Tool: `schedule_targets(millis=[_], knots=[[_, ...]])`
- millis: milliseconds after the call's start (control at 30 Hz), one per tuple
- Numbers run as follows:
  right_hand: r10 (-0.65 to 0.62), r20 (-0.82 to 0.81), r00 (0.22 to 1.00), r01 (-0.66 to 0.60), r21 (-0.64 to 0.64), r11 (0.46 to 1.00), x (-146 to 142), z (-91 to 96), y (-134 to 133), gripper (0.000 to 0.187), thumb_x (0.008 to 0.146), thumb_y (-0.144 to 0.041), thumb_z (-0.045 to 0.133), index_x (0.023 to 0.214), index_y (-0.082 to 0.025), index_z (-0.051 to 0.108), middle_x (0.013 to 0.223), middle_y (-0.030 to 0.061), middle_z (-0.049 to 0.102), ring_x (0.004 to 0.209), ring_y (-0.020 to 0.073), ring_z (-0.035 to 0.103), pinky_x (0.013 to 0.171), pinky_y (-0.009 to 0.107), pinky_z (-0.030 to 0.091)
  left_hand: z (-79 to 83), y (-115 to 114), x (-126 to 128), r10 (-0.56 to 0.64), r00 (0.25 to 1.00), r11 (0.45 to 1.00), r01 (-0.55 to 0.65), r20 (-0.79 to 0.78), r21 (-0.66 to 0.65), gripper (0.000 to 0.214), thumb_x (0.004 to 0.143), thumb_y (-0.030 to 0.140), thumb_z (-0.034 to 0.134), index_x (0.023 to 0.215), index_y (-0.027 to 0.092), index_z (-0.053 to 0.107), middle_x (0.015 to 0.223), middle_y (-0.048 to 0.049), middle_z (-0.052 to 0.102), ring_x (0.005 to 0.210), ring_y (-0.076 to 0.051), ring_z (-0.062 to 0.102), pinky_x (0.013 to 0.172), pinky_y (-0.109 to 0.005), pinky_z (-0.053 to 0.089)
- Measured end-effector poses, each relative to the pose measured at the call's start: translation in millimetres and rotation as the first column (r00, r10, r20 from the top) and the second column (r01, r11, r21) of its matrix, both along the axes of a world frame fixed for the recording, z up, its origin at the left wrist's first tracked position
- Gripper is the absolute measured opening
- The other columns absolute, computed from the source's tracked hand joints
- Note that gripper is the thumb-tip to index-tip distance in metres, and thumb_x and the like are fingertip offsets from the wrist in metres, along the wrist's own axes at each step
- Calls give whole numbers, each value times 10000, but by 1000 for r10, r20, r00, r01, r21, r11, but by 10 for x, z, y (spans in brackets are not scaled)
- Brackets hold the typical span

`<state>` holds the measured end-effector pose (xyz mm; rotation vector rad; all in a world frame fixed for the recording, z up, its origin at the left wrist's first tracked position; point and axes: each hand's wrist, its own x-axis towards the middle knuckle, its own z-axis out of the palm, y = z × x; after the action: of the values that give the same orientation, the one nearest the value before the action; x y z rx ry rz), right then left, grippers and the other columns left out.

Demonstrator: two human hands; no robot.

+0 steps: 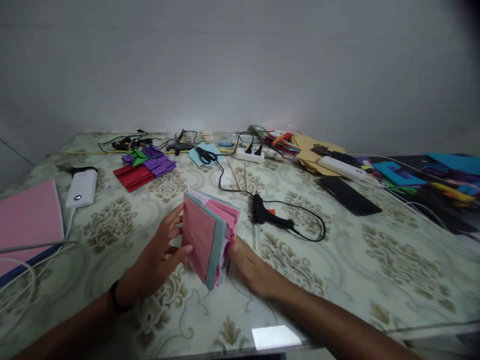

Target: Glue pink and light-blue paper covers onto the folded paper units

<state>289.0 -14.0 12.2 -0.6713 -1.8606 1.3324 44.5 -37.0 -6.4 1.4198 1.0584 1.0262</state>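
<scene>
A pink folded-paper booklet (198, 235) with a blue-grey strip along one edge stands tilted between my two hands, just above or on the patterned tabletop. My left hand (161, 255) grips its left side, with the thumb on the pink front and the fingers behind the edge. On the right side, my right hand (247, 262) holds the loose layered pages; most of its fingers are hidden behind them. A black hot glue gun (268, 212) with an orange trigger lies on the table to the right of the booklet, its cord looping away.
At the left are a pink sheet (30, 220) and a white power bank (81, 189). Purple and red folded papers (146, 170), scissors (205, 156) and a power strip (249, 155) lie toward the back. A black phone (350, 195) and coloured papers are at the right.
</scene>
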Motion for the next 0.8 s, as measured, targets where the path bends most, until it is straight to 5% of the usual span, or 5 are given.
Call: schedule_targets(millis=[167, 267, 367, 533, 800], knots=[[-14, 34, 999, 12, 48, 999, -25, -78, 81, 860, 863, -752, 731, 1562, -285, 551, 1517, 125, 631, 1458, 351, 539, 1249, 523, 382, 44, 56, -17, 120, 967, 981, -82, -225, 173, 434, 839, 355, 853, 1220, 255, 670, 1074, -46, 720, 874, -244, 699, 608, -293, 598], [-108, 90, 990, 103, 60, 993, -45, -94, 135, 556, 917, -552, 787, 1379, -255, 705, 1334, 103, 750, 1234, 311, 696, 1102, 464, 514, 102, 66, -39, 121, 904, 966, -11, -411, 259, 247, 845, 379, 835, 871, 223, 645, 747, 18, 633, 653, -181, 602, 575, -293, 506], [-85, 90, 992, 81, 54, 995, -42, -83, 168, 332, 967, -517, 735, 1120, -233, 813, 1113, 59, 825, 1025, 273, 759, 943, 383, 567, 176, 56, -55, 129, 889, 944, 25, -438, 329, 222, 865, 381, 816, 892, 226, 659, 801, 8, 673, 711, -191, 642, 631, -310, 515], [-60, 145, 988, 43, 118, 992, -31, -79, 170, 391, 993, -586, 675, 978, -230, 836, 833, 17, 808, 733, 203, 716, 703, 272, 516, 294, -15, -55, 119, 941, 867, 56, -316, 496, 221, 887, 275, 812, 1082, 286, 708, 1012, -12, 761, 906, -228, 734, 792, -342, 576], [-16, 171, 985, -20, 209, 978, -16, -54, 141, 432, 1027, -617, 600, 1051, -237, 805, 931, 72, 793, 858, 233, 739, 812, 316, 557, 409, -60, -53, 85, 955, 861, 73, -283, 503, 237, 864, 249, 828, 1072, 323, 743, 1020, -25, 797, 898, -255, 759, 768, -370, 582]])
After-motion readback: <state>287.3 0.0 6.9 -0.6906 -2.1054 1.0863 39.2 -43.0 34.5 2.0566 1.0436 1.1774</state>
